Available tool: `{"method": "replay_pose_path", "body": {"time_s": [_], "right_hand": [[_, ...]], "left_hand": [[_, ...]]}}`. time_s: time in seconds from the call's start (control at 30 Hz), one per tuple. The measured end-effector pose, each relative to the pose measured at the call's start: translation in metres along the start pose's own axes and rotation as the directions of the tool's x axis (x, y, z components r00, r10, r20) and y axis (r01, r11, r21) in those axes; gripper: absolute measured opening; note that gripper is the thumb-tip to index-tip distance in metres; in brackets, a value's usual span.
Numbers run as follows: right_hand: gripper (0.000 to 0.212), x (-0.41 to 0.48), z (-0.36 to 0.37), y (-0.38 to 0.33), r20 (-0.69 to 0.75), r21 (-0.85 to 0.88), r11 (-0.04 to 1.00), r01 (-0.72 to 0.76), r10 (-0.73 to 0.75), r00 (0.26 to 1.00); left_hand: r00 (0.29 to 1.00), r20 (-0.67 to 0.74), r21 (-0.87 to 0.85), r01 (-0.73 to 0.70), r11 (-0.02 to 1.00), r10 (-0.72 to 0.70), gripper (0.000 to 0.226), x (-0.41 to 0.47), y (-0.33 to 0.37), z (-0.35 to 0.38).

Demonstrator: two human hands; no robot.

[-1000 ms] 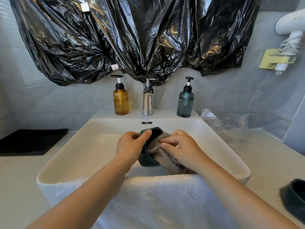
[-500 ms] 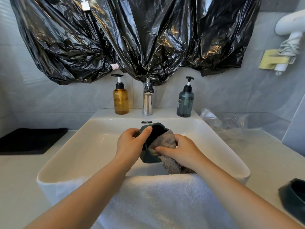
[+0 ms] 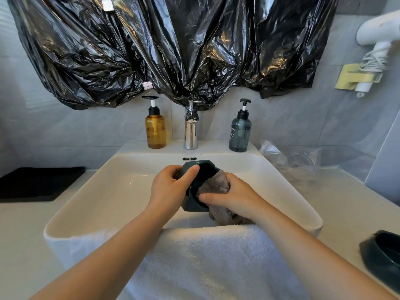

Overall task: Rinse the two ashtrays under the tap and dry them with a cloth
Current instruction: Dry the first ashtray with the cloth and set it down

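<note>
Over the white sink (image 3: 91,204) my left hand (image 3: 170,189) grips a dark green ashtray (image 3: 204,172), tipped on its side with its hollow facing right. My right hand (image 3: 233,197) presses a grey-brown cloth (image 3: 215,184) into that hollow; the cloth's tail hangs down below my wrist. A second dark green ashtray (image 3: 383,256) sits upright on the counter at the right edge, partly cut off. The chrome tap (image 3: 191,133) stands behind the sink, and I see no water running.
A white towel (image 3: 205,260) drapes over the sink's front rim. An amber pump bottle (image 3: 155,128) and a grey-blue one (image 3: 239,132) flank the tap. Black plastic sheeting (image 3: 173,46) covers the wall above. A black mat (image 3: 36,182) lies left, a clear bag (image 3: 290,159) right.
My right hand has pushed the cloth deeper and lower inside the ashtray, and my left hand has turned and raised the ashtray slightly toward the tap.
</note>
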State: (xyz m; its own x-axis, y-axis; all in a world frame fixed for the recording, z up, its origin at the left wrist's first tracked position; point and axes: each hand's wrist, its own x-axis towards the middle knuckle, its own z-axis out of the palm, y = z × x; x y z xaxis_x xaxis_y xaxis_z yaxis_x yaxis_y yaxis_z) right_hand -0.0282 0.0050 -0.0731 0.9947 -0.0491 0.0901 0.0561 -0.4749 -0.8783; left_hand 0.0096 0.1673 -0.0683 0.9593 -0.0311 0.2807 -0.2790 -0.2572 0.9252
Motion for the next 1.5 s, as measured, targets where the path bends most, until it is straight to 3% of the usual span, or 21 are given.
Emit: {"method": "replay_pose_path", "body": {"time_s": [0.17,0.3,0.5,0.6,0.67,0.93,1.17,1.3,1.4,1.5], "right_hand": [[0.045,0.003,0.001,0.003,-0.065,-0.110,0.994,-0.030,0.023,0.998],[0.022,0.002,-0.001,0.002,-0.105,-0.162,0.987,-0.021,0.004,0.994],[0.041,0.001,-0.006,-0.001,-0.150,-0.294,0.956,0.018,-0.064,0.987],[0.026,0.004,-0.007,0.003,-0.142,-0.311,0.950,0.036,-0.084,0.986],[0.008,0.007,-0.008,0.006,-0.162,-0.284,0.959,0.009,-0.058,0.985],[0.018,0.014,-0.007,0.011,-0.314,-0.026,0.997,-0.070,0.059,0.948],[0.016,0.014,-0.004,0.012,-0.223,-0.149,0.987,-0.051,0.017,0.975],[0.021,0.010,-0.005,0.007,-0.247,-0.315,0.949,-0.014,-0.068,0.967],[0.014,0.008,-0.008,0.005,-0.256,-0.426,0.904,0.028,-0.150,0.955],[0.012,0.010,-0.009,0.008,-0.264,-0.414,0.910,0.009,-0.130,0.956]], "left_hand": [[0.999,0.007,0.009,-0.039,0.999,0.039,0.025,-0.003,0.002,0.001],[0.994,0.060,0.003,-0.093,0.996,0.093,0.017,-0.006,0.003,0.002],[0.983,0.109,0.015,-0.154,0.988,0.151,0.016,-0.009,0.003,0.003],[0.985,0.111,0.017,-0.135,0.991,0.132,0.021,-0.007,0.002,0.003],[0.988,0.111,0.039,-0.109,0.993,0.104,0.030,-0.006,0.001,0.002],[0.966,0.254,-0.072,0.072,0.995,-0.052,0.064,-0.003,-0.004,0.005],[0.989,0.128,0.060,-0.085,0.995,0.076,0.024,-0.006,0.000,0.004],[0.989,0.117,0.115,-0.106,0.988,0.092,0.020,-0.008,0.001,0.004],[0.987,0.138,0.139,-0.103,0.985,0.083,0.019,-0.006,-0.002,0.002],[0.987,0.146,0.141,-0.090,0.986,0.070,0.020,-0.005,0.000,0.002]]}}
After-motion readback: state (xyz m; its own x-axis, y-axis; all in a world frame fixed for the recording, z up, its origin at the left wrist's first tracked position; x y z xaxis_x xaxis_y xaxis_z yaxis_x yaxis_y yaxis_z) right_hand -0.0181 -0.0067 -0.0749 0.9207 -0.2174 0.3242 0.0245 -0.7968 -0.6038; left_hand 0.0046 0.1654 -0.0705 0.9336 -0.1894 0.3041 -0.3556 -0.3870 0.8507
